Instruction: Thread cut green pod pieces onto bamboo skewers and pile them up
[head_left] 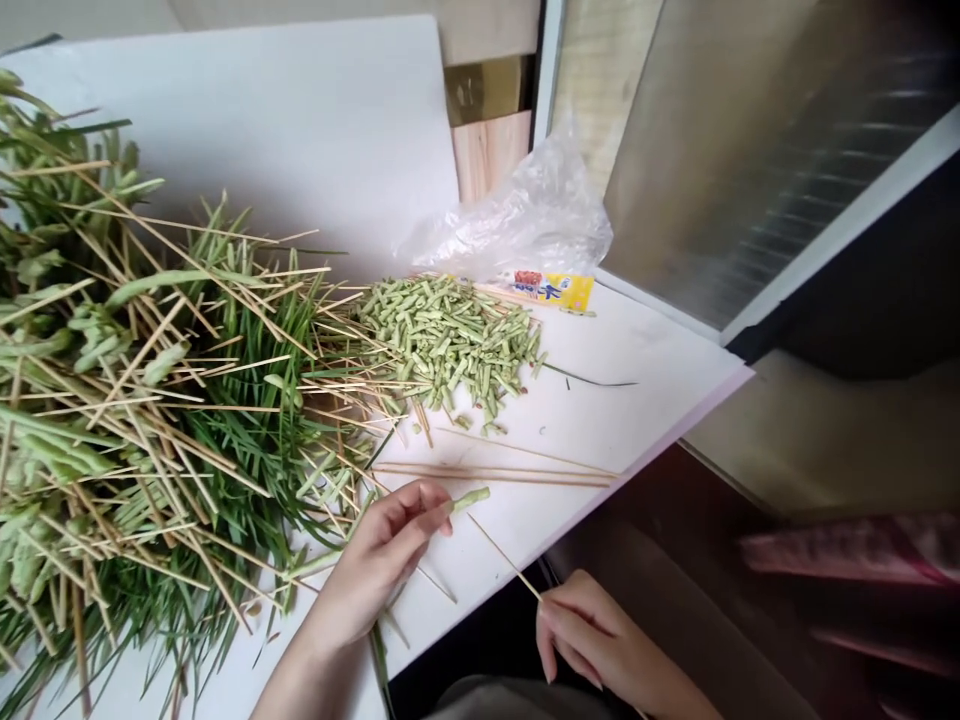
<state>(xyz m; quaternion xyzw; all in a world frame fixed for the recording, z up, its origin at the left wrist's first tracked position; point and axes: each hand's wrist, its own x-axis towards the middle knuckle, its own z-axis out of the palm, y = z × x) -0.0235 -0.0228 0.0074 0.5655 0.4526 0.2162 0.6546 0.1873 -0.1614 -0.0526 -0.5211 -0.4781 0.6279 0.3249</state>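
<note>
Between the thumb and fingers of my left hand (pixel 409 535) is a short green bean piece (pixel 472 498), pointing right. My right hand (pixel 589 625) pinches a thin wooden skewer (pixel 504 556), its tip just below the bean piece and apart from it. Beyond my hands lies a pile of cut green bean pieces (pixel 450 335). Several loose skewers (pixel 495 473) lie on the white tabletop in front of that pile. On the left, a large heap of skewers, beans and long green leaves (pixel 247 430) covers the table.
Behind the cut pieces lie a crumpled clear plastic bag (pixel 525 215) and a yellow printed packet (pixel 566 292). The white table (pixel 660 350) has its edge running diagonally on the right. A framed glass panel (pixel 750 170) stands beyond it. A white board (pixel 300 130) is at the back.
</note>
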